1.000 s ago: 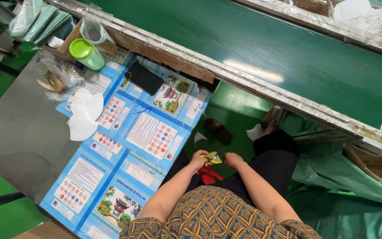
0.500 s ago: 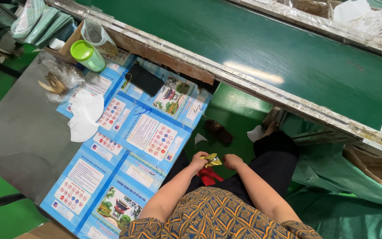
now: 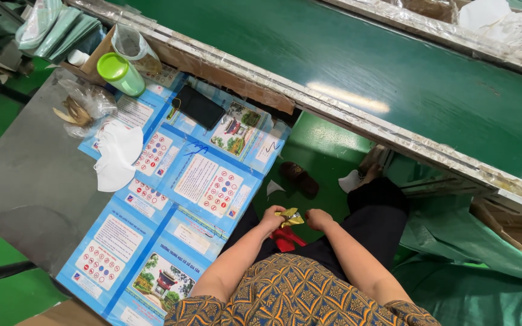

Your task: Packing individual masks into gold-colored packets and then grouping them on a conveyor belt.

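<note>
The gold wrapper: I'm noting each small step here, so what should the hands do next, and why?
Probably pull it apart. The left hand and right hand pinch the gold wrapper between them over the lap, and it looks crumpled, not yet open.

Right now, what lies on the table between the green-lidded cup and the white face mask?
In the head view, a clear plastic bag of dry yellowish scraps lies between the green-lidded cup and the white face mask.
</note>
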